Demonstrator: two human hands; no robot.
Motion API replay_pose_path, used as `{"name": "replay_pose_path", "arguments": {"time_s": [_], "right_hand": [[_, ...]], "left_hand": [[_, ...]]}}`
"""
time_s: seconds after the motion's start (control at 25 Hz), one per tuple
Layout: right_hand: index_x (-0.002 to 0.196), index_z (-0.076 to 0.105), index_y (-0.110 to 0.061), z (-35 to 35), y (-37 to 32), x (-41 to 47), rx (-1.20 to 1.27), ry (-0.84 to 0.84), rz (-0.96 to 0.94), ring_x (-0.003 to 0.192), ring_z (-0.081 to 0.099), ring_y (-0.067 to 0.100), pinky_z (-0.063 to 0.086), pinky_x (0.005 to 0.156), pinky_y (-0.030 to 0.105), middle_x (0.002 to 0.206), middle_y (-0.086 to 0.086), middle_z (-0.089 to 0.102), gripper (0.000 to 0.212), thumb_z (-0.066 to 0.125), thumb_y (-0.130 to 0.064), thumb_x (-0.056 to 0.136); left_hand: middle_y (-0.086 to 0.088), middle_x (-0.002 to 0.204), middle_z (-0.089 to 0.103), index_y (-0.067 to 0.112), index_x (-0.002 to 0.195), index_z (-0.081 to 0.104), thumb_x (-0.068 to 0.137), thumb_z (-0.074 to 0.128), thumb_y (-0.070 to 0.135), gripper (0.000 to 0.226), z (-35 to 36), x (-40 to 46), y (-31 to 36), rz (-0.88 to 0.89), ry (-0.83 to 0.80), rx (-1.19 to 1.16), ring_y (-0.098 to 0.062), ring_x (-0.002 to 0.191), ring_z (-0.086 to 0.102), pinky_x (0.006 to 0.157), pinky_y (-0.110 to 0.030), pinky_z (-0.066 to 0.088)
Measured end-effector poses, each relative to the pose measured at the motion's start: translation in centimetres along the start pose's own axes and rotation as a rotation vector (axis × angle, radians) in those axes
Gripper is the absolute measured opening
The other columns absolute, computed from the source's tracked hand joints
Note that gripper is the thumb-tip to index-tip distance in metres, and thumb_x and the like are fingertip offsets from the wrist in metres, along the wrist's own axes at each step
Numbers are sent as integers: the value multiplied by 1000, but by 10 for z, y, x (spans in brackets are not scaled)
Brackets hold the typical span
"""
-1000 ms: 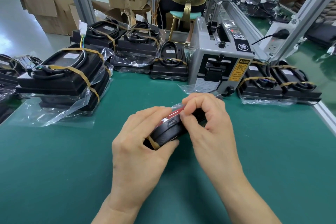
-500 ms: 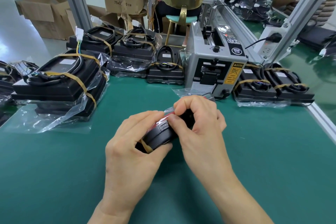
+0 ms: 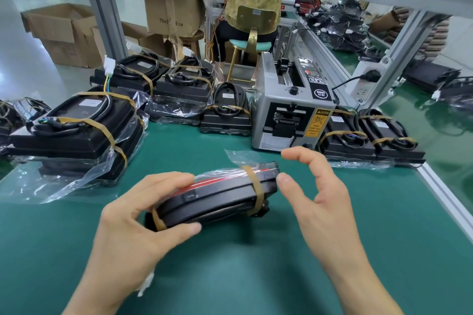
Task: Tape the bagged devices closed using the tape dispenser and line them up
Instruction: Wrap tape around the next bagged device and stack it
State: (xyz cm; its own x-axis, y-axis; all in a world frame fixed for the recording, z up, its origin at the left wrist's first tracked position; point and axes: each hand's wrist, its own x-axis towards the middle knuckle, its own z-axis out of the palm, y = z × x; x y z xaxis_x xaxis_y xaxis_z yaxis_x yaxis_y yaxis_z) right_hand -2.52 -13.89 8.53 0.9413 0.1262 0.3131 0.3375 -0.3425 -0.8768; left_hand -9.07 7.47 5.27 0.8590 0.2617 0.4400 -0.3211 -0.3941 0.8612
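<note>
1. Released by the right hand (image 3: 322,194): half a second ago its fingertips were pinched on the bag mouth at the device's end; now the fingers are spread and loosely curved, holding nothing, thumb tip just beside the device's right end.
2. Bagged device (image 3: 217,194) is gripped by the left hand (image 3: 138,215), fingers over the top, thumb under the near edge; it is held near the middle of the green tabletop (image 3: 256,276), tilted on edge.
3. Bag flap (image 3: 243,157) is seen loose and raised at the far end; no tape is visible on it.
4. Tape dispenser (image 3: 289,115) stands at the far edge, just beyond the right hand.
5. Judgement: the freed hand is likely bound for tape; sealing is not yet done.
6. Row of bagged units (image 3: 371,135) is noted at the far right corner.
</note>
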Motion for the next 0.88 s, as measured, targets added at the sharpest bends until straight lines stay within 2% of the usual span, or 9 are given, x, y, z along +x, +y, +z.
{"name": "replay_pose_path", "arguments": {"time_s": [0.08,0.12,0.16,0.24,0.32,0.44,0.6,0.72,0.88], "right_hand": [[111,58,-44,-6,6,2,12,-95,67,126,41,-6,24,103,7,120,-34,55,31,66,-34,82],[115,58,-43,-7,9,4,28,-149,83,126,40,-9,24,99,2,123,-33,54,35,70,-31,84],[117,58,-41,-7,12,6,50,-200,93,125,41,-11,26,100,3,125,-31,55,37,71,-27,86],[115,62,-39,-5,15,10,103,-272,111,121,47,-9,31,105,17,121,-27,60,33,71,-28,85],[105,67,-37,-1,16,13,204,-288,146,111,57,-3,39,101,25,110,-19,68,27,68,-32,78],[98,70,-36,2,18,16,315,-265,191,99,64,4,44,94,25,98,-10,73,26,68,-30,73],[101,72,-29,4,23,17,375,-267,196,102,65,8,46,97,26,101,-6,73,25,71,-27,76],[106,69,-24,5,24,15,418,-271,181,106,64,12,46,95,25,106,-2,73,26,73,-23,81],[107,69,-21,3,25,14,457,-292,145,105,64,20,51,90,28,108,3,72,26,70,-19,80]], "left_hand": [[8,107,69,29,100,74,46,83,14,57,-8,1,-5,-17,-29,-14,-9,103,63,90,-13,46],[7,108,69,30,100,74,46,83,14,57,-11,2,-7,-21,-43,-20,-10,103,63,88,-12,47],[7,108,69,32,102,73,46,83,14,59,-13,2,-8,-21,-55,-23,-10,103,64,87,-12,47],[8,109,69,34,103,72,47,83,14,61,-15,4,-10,-11,-74,-20,-9,103,63,90,-12,45],[9,110,68,35,104,71,48,82,14,61,-15,5,-11,-13,-83,-15,-7,104,63,94,-12,43],[11,118,64,37,105,70,51,81,17,58,-16,5,-5,-7,-98,60,-10,114,58,101,-17,39],[12,138,49,31,123,57,63,67,41,61,-10,9,19,213,-59,433,-13,133,40,113,-29,25],[5,138,50,25,124,58,70,61,39,56,17,17,42,373,-115,510,-17,132,40,112,-38,25],[7,132,56,26,119,63,70,69,29,50,51,25,49,397,-283,579,-19,127,48,110,-37,24]]}}
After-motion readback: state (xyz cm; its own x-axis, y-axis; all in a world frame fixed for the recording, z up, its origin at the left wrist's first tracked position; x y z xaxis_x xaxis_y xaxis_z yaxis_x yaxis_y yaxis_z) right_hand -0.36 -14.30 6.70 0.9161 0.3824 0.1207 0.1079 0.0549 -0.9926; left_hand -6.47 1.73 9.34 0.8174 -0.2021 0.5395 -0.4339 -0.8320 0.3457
